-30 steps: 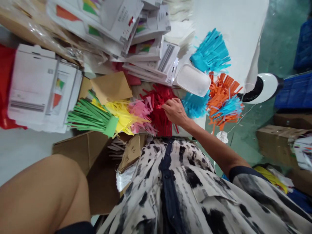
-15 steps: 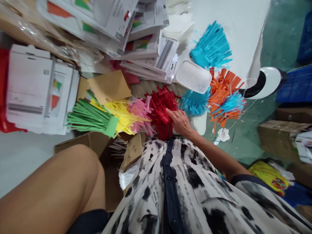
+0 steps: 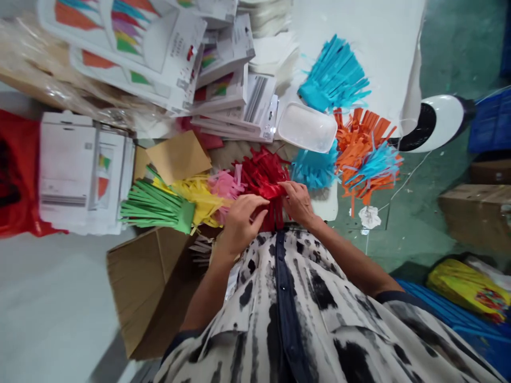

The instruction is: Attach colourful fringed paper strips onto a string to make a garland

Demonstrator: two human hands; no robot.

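Both hands meet on a bundle of red paper tassels (image 3: 261,173) in the middle of the view. My left hand (image 3: 241,221) curls its fingers around the near side of the red tassels. My right hand (image 3: 297,202) pinches the same red bundle from the right. Left of the red tassels lie pink tassels (image 3: 223,186), yellow tassels (image 3: 199,194) and green tassels (image 3: 154,205) in a row. Blue tassels (image 3: 315,169) lie just right of my right hand.
Orange tassels (image 3: 361,141) and more blue tassels (image 3: 333,77) lie at the right near a white tray (image 3: 306,127). White packaged sets (image 3: 82,170) pile up at left and top. An open cardboard box (image 3: 139,276) stands by my left arm. A black-and-white device (image 3: 433,122) lies on the green floor.
My left hand has come up into view and taken hold of the red tassels beside my right hand. The knee seen earlier at lower left is out of view.
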